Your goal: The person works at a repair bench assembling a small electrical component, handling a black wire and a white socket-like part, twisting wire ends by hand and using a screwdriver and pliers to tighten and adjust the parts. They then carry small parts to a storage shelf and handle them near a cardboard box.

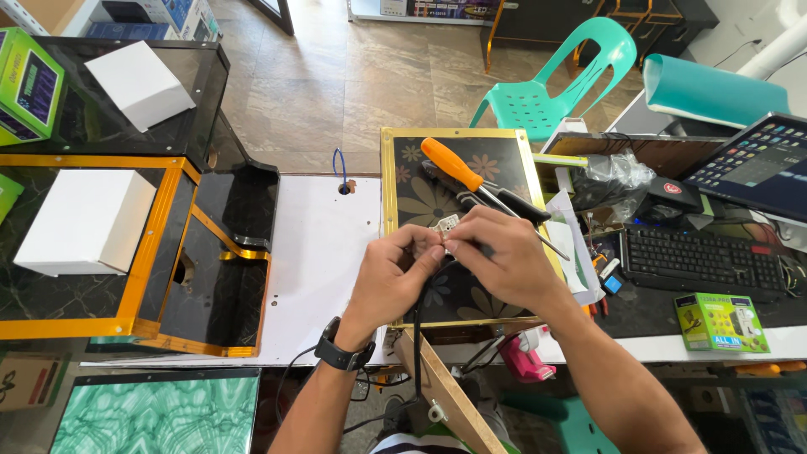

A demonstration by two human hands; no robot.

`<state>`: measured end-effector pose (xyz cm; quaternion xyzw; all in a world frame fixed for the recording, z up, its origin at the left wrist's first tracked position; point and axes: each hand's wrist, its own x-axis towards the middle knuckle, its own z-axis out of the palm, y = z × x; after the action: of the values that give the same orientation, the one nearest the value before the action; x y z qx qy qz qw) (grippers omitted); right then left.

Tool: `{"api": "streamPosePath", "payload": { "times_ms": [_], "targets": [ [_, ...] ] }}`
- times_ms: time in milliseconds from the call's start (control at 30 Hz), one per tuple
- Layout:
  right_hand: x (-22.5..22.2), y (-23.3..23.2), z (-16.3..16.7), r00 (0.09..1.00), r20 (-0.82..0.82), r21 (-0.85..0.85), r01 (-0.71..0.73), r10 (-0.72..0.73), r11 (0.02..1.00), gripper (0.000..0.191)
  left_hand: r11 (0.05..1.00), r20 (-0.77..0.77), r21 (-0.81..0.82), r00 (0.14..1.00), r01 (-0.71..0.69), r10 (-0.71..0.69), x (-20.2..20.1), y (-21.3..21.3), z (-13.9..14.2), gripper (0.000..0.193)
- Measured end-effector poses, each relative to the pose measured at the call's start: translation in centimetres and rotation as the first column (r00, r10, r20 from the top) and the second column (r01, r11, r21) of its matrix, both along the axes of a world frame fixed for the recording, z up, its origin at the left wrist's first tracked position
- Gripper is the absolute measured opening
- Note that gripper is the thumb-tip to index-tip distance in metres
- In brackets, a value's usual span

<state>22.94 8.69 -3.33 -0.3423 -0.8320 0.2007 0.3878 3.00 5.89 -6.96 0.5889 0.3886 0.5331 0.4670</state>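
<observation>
Pinching a small white part (pixel 446 224) between both hands – left hand (pixel 393 273) and right hand (pixel 498 252) closed on it – over the floral panel (pixel 420 200), screwdriver (pixel 454 165) lying unused beside, work seemingly midway.

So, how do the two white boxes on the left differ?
The upper white box lies turned at an angle on the black glossy panel; the lower white box lies nearly square inside the gold-framed panel. The lower box looks bigger, though it is nearer. Both are plain, white and closed.
</observation>
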Motion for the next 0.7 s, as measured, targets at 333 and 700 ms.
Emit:
{"api": "streamPosePath", "payload": {
  "times_ms": [333, 700],
  "targets": [
    [0.1, -0.3, -1.0, 0.997, 0.035, -0.307, 0.072, -0.064, 0.949, 0.013, 0.987, -0.108, 0.063, 0.982, -0.149, 0.156, 0.5, -0.6, 0.7, 0.013],
    [-0.8, -0.5, 1.1, 0.990, 0.142, 0.307, -0.033, -0.012, 0.951, 0.006, 0.985, -0.077, 0.120, 0.988, -0.122, 0.132, 0.7, -0.3, 0.5, 0.014]
  ]
}}
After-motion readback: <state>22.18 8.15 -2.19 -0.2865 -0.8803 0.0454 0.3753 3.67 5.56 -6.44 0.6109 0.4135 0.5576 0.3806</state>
